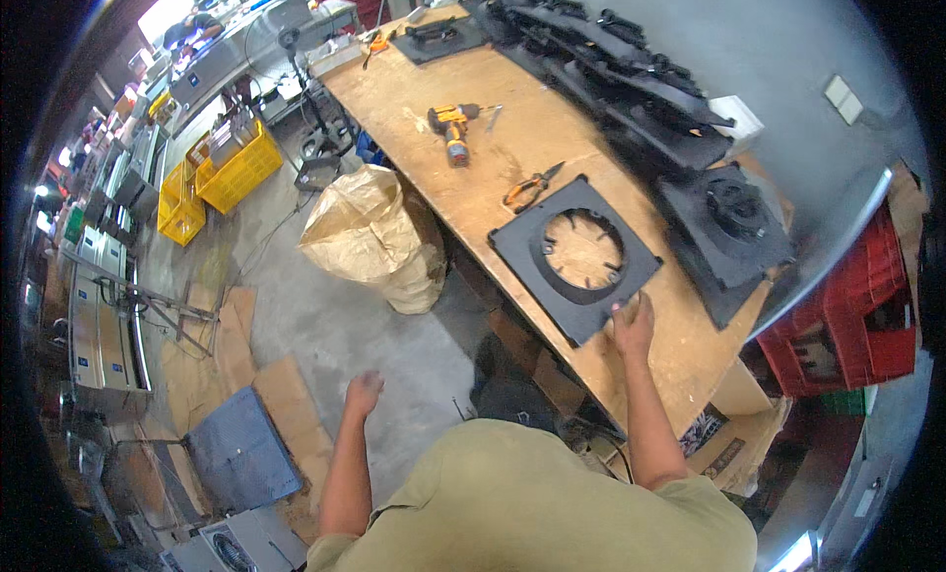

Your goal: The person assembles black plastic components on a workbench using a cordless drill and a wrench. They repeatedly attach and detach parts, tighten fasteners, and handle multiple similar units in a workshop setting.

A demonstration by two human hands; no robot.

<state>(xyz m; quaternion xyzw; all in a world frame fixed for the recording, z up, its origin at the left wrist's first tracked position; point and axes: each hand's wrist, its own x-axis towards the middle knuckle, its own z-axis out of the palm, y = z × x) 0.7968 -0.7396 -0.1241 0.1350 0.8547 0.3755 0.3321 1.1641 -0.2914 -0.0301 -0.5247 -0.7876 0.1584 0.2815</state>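
A black square panel (521,279) with a round raised opening lies on the wooden workbench (394,84). My right hand (632,328) grips its near right corner, thumb on top and the other fingers partly hidden. Over the floor, away from the bench, hangs my left hand (365,393); its fingers are blurred and nothing shows in them. Just beyond the panel are orange-handled pliers (532,188). Farther along rests a yellow cordless drill (452,132).
More black panels (724,217) are stacked along the bench's wall side. A tan woven sack (379,237) stands against the left bench edge. Yellow crates (239,168) sit on the floor at far left. Red crates (838,316) are on the right, above cardboard boxes (734,439).
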